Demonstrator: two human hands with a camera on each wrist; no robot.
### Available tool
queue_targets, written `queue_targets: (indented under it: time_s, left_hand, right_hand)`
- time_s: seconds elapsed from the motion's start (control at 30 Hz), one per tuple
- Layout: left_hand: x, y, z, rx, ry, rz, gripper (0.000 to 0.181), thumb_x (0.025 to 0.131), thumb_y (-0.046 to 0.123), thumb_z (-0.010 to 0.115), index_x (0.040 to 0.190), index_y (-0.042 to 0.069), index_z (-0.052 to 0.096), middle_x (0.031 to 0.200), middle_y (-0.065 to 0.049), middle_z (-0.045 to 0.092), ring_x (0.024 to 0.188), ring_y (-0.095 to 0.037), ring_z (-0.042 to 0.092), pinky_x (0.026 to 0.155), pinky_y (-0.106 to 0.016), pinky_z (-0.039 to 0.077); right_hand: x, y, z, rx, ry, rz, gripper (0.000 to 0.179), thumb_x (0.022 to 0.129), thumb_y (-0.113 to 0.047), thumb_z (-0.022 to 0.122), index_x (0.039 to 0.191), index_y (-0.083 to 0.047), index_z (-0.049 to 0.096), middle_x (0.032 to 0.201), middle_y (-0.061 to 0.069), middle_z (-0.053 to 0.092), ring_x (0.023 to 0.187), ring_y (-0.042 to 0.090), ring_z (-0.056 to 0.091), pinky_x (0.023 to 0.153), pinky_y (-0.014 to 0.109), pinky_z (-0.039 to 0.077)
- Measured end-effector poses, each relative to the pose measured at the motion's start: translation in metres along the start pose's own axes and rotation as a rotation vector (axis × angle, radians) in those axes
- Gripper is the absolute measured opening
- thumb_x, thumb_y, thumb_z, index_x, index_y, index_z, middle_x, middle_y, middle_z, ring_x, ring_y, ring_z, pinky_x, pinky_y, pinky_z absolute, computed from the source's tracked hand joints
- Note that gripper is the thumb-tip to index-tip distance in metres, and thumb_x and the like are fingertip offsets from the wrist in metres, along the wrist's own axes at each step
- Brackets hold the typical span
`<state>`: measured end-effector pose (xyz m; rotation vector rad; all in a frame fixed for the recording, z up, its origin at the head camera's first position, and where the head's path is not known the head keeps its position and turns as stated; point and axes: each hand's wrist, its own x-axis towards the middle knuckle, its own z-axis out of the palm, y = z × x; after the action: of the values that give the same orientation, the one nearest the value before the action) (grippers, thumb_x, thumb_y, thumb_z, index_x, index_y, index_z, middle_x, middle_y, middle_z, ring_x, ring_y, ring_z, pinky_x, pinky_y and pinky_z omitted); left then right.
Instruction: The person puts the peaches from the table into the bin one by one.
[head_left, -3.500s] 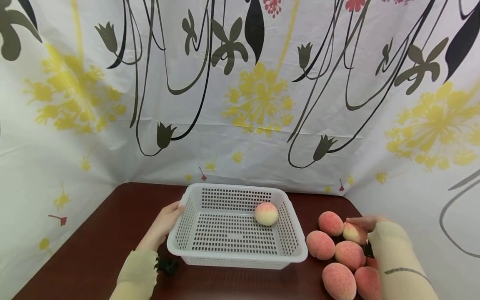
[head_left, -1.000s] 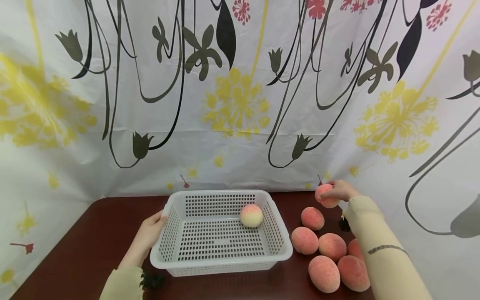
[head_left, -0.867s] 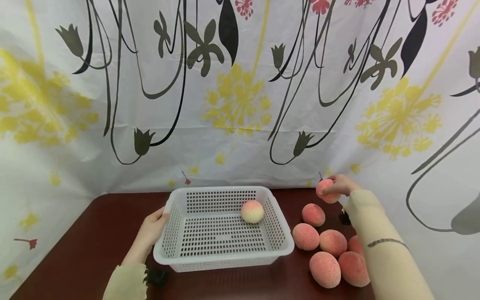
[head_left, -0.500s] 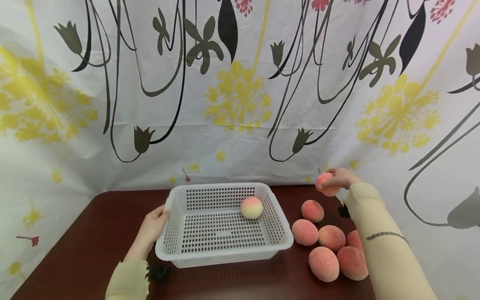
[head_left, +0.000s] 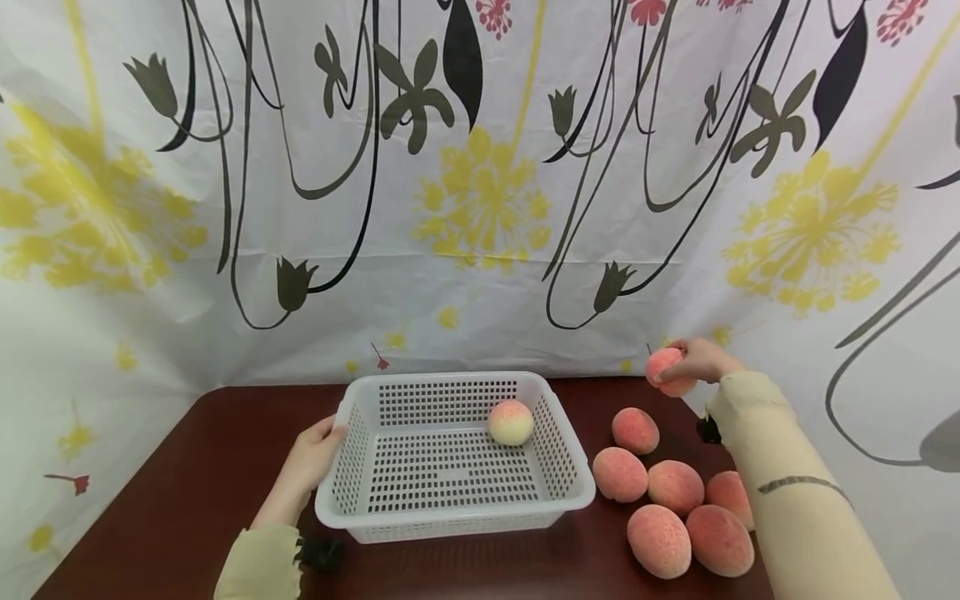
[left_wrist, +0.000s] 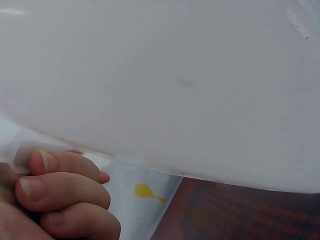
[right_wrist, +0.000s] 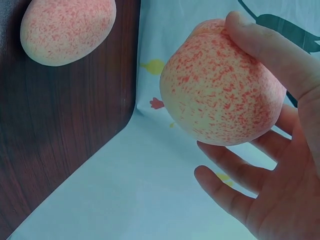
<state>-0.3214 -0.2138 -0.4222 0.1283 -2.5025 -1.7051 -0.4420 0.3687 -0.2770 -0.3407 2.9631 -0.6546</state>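
My right hand (head_left: pixel 705 360) holds a peach (head_left: pixel 664 367) in the air above the table's back right corner. In the right wrist view, the thumb presses on top of this pale, red-speckled peach (right_wrist: pixel 220 90), with some fingers behind it and others extended below. My left hand (head_left: pixel 307 457) grips the left rim of a white slotted plastic basket (head_left: pixel 457 518). Curled fingers (left_wrist: pixel 65 192) show under the basket's edge in the left wrist view. Inside the basket, toward its back right, lies one pink-and-cream peach (head_left: pixel 511 422).
Several peaches, one of them a nearby peach (head_left: pixel 636 430), lie grouped on the dark red table (head_left: pixel 225 467) right of the basket. A floral-printed white cloth (head_left: pixel 480 317) rises behind and beside the table.
About three seconds ago my right hand was on a peach among the group; the peach is now lifted toward the back. In the last second the hands and basket stay nearly still.
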Motion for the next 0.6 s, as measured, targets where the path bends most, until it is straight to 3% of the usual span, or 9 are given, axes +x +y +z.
queue_targets:
  time_s: [0.37,0.6]
  left_hand:
    - [0.000,-0.002,-0.003,-0.016,0.001,-0.009,0.048,0.105,0.026,0.041,0.145,0.000,0.042,0.120,-0.022,0.062,0.095,-0.025,0.065,0.088,-0.052,0.048]
    - [0.001,0.000,-0.005,-0.028,-0.018,-0.010,0.049,0.105,0.028,0.041,0.146,0.001,0.040,0.123,-0.021,0.061,0.098,-0.025,0.064,0.091,-0.052,0.046]
  right_hand:
    - [0.008,-0.006,-0.001,-0.004,-0.015,-0.018,0.076,0.080,-0.034,0.078,0.131,0.012,0.046,0.105,0.019,0.061,0.088,0.027,0.057,0.071,0.037,0.047]
    - [0.008,-0.018,-0.002,-0.037,-0.029,0.006,0.089,0.080,-0.037,0.078,0.140,0.013,0.035,0.119,0.032,0.053,0.099,0.037,0.055,0.073,0.043,0.048]
